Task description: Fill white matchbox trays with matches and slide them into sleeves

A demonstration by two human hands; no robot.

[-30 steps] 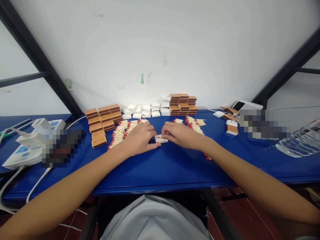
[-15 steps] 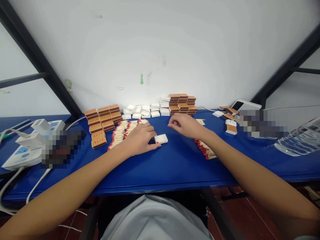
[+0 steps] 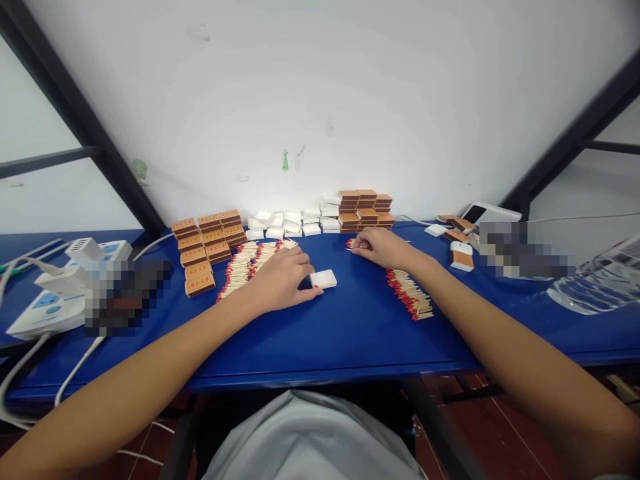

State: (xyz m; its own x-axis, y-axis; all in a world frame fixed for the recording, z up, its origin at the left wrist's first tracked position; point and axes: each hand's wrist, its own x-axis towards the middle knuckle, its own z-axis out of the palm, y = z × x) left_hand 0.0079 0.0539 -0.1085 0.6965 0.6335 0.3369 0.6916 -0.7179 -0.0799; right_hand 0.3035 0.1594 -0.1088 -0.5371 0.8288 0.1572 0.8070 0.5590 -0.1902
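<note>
My left hand (image 3: 283,280) is closed on the near and left edges of a small white matchbox tray (image 3: 325,278), which lies flat on the blue table. A red match head shows at the tray's near left corner, by the thumb. My right hand (image 3: 380,248) has its fingers pinched together at a small group of red-headed matches (image 3: 351,245), its palm hiding most of them. Rows of loose matches (image 3: 240,267) lie beside and behind my left hand. Another row of matches (image 3: 407,293) lies under my right forearm.
Brown matchboxes (image 3: 200,277) stand stacked at the left, others (image 3: 367,213) by the wall. White trays (image 3: 285,223) sit between them. At the right are loose matchboxes (image 3: 461,257), a white device (image 3: 493,212) and a plastic bottle (image 3: 595,283). A power strip (image 3: 55,307) lies far left.
My right hand has shifted slightly to the right, and red match heads now show at its fingertips. My left hand stays at the tray.
</note>
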